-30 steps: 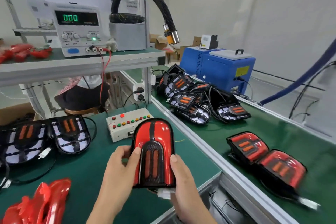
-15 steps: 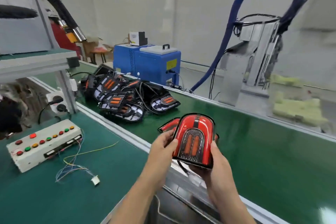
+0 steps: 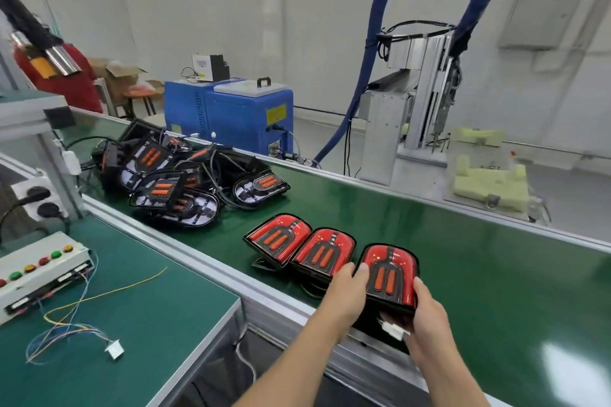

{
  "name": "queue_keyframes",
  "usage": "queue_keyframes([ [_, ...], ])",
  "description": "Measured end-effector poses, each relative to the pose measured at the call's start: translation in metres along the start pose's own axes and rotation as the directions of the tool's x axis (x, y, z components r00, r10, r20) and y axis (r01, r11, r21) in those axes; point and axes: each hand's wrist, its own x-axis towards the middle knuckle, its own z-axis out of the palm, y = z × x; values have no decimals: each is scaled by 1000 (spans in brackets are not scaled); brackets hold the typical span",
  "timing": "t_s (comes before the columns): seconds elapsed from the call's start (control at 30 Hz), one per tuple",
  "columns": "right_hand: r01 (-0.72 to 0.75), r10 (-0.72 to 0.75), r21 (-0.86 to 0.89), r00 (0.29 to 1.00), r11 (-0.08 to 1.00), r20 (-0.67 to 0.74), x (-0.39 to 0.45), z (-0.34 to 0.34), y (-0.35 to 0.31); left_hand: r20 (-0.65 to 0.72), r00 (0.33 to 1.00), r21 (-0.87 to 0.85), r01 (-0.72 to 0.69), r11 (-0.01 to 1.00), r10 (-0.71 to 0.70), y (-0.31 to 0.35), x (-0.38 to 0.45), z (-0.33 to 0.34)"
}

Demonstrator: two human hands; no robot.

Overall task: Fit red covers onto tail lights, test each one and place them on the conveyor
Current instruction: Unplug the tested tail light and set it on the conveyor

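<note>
A red-covered tail light [image 3: 390,274] is low over the green conveyor belt [image 3: 479,258], held between both hands. My left hand [image 3: 347,294] grips its left edge with the thumb on the cover. My right hand [image 3: 426,324] grips its right and lower edge, near a white connector [image 3: 395,331] hanging below. Two more red-covered tail lights [image 3: 279,238] [image 3: 325,251] lie on the belt in a row just to its left. Whether the held light touches the belt is unclear.
A pile of uncovered tail lights [image 3: 175,182] with black cables lies farther left on the belt. A white test box [image 3: 39,271] with coloured buttons and loose wires [image 3: 82,317] sits on the green bench. A blue machine [image 3: 231,116] and a grey dispensing machine [image 3: 413,109] stand behind the conveyor.
Both hands have carried the red-covered tail light from over the bench rightward and down onto the conveyor, beside the two covered lights lying there. My view has swung right.
</note>
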Motion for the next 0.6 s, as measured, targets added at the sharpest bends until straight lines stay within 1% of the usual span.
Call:
queue_keyframes([
  [0.07,-24,23,-18,1000,1000,-21,6,2,3,0,1000,-4,7,1000,-7,2,0,1],
  [0.23,-33,19,-96,989,995,-146,17,-1,8,4,1000,16,-3,1000,3,8,-5,7],
  [0.3,-3,-34,-202,983,979,-181,19,1,12,-32,999,23,-11,1000,12,7,-8,8],
  [0.4,67,-178,-403,954,913,-242,18,9,15,-95,993,62,-59,996,65,2,-13,9],
  [0.43,86,-214,-434,943,897,-255,18,11,16,-119,989,104,-77,992,89,0,-15,9],
  [0.5,121,-263,-444,926,888,-272,16,15,17,-185,975,201,-88,976,126,-4,-18,9],
  [0.6,151,-304,-447,907,881,-291,14,17,19,-314,939,253,-64,965,144,-7,-23,9],
])
